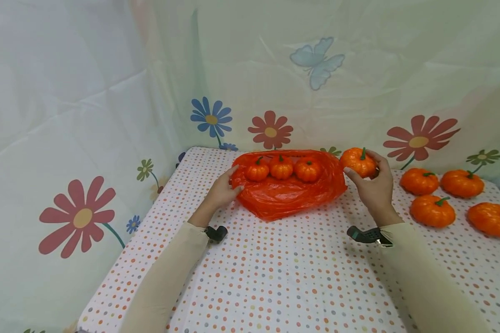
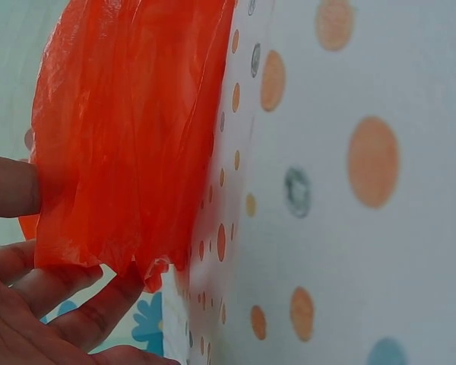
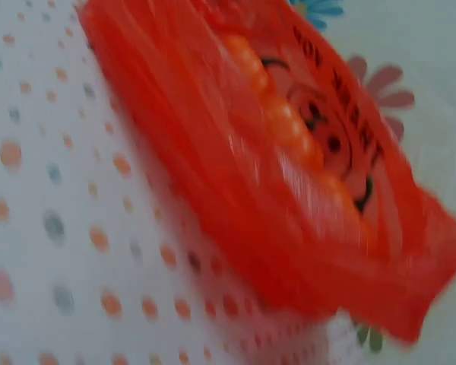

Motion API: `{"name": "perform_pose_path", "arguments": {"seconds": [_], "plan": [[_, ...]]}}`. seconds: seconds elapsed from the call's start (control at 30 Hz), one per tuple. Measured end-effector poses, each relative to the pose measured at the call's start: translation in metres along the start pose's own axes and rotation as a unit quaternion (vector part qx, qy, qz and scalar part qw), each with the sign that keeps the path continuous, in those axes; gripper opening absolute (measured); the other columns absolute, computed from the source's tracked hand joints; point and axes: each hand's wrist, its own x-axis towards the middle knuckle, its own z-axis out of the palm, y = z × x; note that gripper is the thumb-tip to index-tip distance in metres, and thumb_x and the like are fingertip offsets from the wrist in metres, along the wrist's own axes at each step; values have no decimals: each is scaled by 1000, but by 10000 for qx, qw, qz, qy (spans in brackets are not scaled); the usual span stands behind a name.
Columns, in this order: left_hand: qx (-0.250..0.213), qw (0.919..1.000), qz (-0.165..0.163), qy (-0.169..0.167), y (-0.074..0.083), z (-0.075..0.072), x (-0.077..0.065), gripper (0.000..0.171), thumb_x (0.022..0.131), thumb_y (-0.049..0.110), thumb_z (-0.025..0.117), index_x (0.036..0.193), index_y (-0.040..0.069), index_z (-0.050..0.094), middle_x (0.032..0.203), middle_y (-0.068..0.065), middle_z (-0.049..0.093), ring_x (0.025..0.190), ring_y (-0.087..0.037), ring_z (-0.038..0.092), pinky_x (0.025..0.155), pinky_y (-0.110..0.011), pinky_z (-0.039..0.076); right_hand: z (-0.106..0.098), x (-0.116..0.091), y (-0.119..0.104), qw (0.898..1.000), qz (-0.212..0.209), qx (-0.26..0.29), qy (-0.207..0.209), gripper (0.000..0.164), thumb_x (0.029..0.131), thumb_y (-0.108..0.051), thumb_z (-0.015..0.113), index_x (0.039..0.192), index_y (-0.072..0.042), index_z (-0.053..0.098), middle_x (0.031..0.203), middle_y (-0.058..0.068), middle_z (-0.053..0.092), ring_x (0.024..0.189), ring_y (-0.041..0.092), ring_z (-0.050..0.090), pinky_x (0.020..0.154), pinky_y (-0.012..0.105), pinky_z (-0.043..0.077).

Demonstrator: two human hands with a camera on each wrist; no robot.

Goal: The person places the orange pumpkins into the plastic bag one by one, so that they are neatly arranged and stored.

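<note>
An orange-red plastic bag (image 1: 275,196) lies on the dotted table with its mouth spread, and three small pumpkins in a row show inside, among them a middle pumpkin (image 1: 281,167). At its left edge my left hand (image 1: 221,188) holds the plastic between thumb and fingers; the left wrist view shows the thumb (image 2: 11,186) beside the bag (image 2: 129,144) and fingertips under its rim. My right hand (image 1: 377,185) grips a pumpkin (image 1: 357,162) with a green stem, just right of the bag. In the right wrist view the bag (image 3: 235,205) is blurred and that hand is hidden.
Several more pumpkins stand on the right of the table, including a near one (image 1: 433,211) and one at the far right (image 1: 492,219). A dotted cloth (image 1: 283,277) covers the table. A flowered curtain (image 1: 250,69) hangs close behind and to the left.
</note>
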Motion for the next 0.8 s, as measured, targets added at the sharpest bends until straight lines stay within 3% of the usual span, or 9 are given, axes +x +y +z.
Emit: {"name": "perform_pose_path", "arguments": {"seconds": [0.2,0.33,0.43,0.53,0.8], "plan": [[12,10000,42,-20,1,-2,0,70,94,19,64,156,20,30,155,-10,40,135,-32,48,109,-47,45,22,-17,-43,9974,-614,196,-330,72,89,-21,74,150,-21,35,150,6,41,130,25,46,108,32,47],[17,10000,21,-4,1,-3,-1,70,94,19,64,156,21,29,156,-10,40,135,-31,49,109,-47,46,45,-22,-55,9902,-845,192,-1092,73,88,-23,75,150,-17,36,149,12,41,128,31,45,108,47,46],[-43,10000,24,-8,1,-3,-1,71,94,19,64,156,20,30,155,-10,40,135,-31,48,110,-47,45,66,-25,-57,9798,-803,203,-1821,73,88,-26,75,149,-16,37,148,15,39,128,36,44,108,56,44],[-110,9999,20,-46,2,-4,-2,70,94,18,64,155,19,30,155,-10,40,136,-31,47,111,-47,44,87,-27,-53,9685,-676,161,-2390,73,86,-28,76,148,-19,38,148,14,40,129,36,46,107,55,45],[-142,9999,38,-50,3,-2,-3,69,95,17,64,155,17,30,155,-10,41,137,-31,47,111,-46,43,130,-37,-50,9471,-421,-158,-3178,69,85,-28,78,143,-26,42,147,10,43,128,35,48,106,54,46]]}}
